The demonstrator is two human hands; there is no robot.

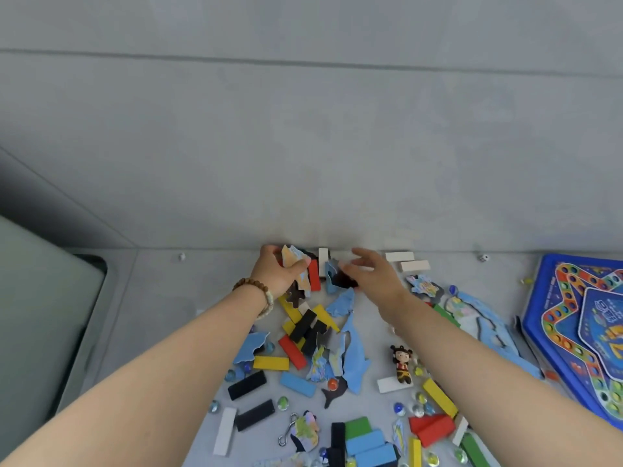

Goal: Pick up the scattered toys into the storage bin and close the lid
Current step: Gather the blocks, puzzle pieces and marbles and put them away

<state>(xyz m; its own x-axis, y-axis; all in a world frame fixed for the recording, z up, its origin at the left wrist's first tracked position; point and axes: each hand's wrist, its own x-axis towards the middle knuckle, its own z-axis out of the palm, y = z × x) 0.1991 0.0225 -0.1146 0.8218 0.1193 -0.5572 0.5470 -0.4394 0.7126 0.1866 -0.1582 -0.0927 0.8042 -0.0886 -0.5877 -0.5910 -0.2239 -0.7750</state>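
I read no legible text; print on the blue game board (580, 332), 4 o'clock, is too blurred.

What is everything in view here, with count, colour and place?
blocks: many; yellow, red, black, blue, green, white; scattered centre to bottom
puzzle pieces: many; mostly blue; among the blocks
marbles: several; clear and coloured glass; among the blocks
figurine: one; red and yellow clothes; right of centre
game board: one; blue; right edge
dice: two; white; by the far wall
metal hook: one; silver; bottom centre
bracelet: one; brown beads; left wrist
left hand: grips puzzle pieces by the wall
right hand: over puzzle pieces beside it; grip unclear
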